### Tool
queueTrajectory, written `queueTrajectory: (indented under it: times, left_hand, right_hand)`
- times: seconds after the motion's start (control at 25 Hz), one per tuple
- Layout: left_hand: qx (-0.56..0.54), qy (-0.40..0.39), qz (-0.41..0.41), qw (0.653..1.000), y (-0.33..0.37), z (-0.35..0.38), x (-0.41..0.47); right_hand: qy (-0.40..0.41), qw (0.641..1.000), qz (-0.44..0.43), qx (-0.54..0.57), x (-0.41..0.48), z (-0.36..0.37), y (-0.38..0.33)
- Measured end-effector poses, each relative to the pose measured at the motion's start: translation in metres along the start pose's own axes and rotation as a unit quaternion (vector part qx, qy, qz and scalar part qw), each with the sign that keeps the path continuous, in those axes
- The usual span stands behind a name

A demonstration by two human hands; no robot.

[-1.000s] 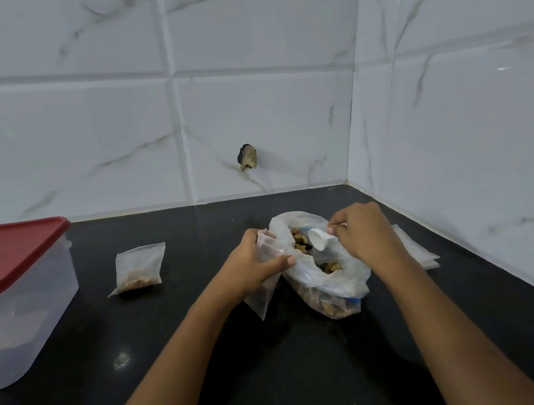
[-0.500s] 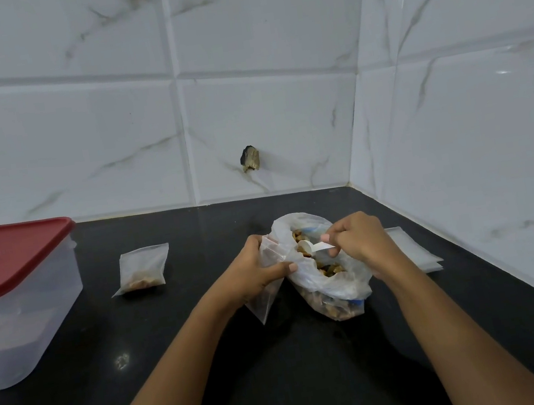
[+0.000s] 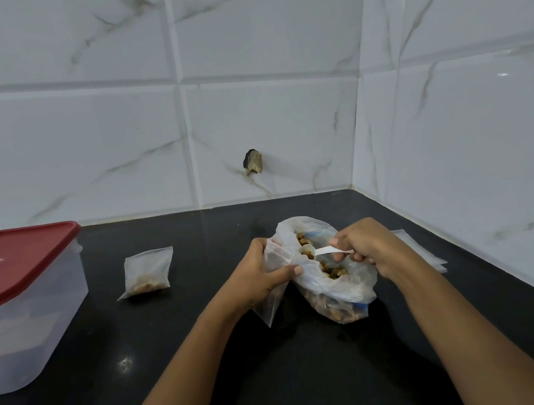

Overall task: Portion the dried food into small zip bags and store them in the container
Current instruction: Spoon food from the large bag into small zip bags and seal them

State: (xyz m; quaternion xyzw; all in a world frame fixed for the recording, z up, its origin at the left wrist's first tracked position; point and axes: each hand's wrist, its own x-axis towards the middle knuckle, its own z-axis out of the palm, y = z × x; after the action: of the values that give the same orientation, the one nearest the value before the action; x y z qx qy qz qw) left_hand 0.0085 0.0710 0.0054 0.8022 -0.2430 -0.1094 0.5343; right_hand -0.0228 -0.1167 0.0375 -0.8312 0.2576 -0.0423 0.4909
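A large clear plastic bag (image 3: pixel 344 289) of brown dried food lies open on the black counter. My right hand (image 3: pixel 365 244) grips a small white spoon (image 3: pixel 323 251), its bowl holding food over the big bag's mouth. My left hand (image 3: pixel 259 274) pinches a small clear zip bag (image 3: pixel 275 301) upright against the big bag's left side, mouth at the top. A filled small zip bag (image 3: pixel 148 272) lies flat farther left. The clear container with a red lid (image 3: pixel 12 295) stands shut at the left edge.
A stack of flat unused zip bags (image 3: pixel 421 250) lies on the black counter (image 3: pixel 284 373) behind my right wrist, near the right wall. White marble tiles close the back and right side. A dark chipped hole (image 3: pixel 252 162) marks the back wall.
My right hand has dipped the spoon into the big bag and brought it up with food, its bowl now turned left toward the small bag. My left hand holds still.
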Motion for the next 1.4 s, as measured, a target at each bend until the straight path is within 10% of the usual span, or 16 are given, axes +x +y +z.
queueTrajectory:
  times: [0.64,1.4]
  left_hand:
    - [0.018,0.033,0.05,0.998,0.001,-0.004,0.004]
    - [-0.032,0.031,0.04,0.998,-0.002,0.0,0.006]
  right_hand:
    - [-0.019,0.964,-0.006,0.265,-0.001,-0.028,0.008]
    - [-0.095,0.964,-0.106,0.224,-0.03,-0.002,-0.013]
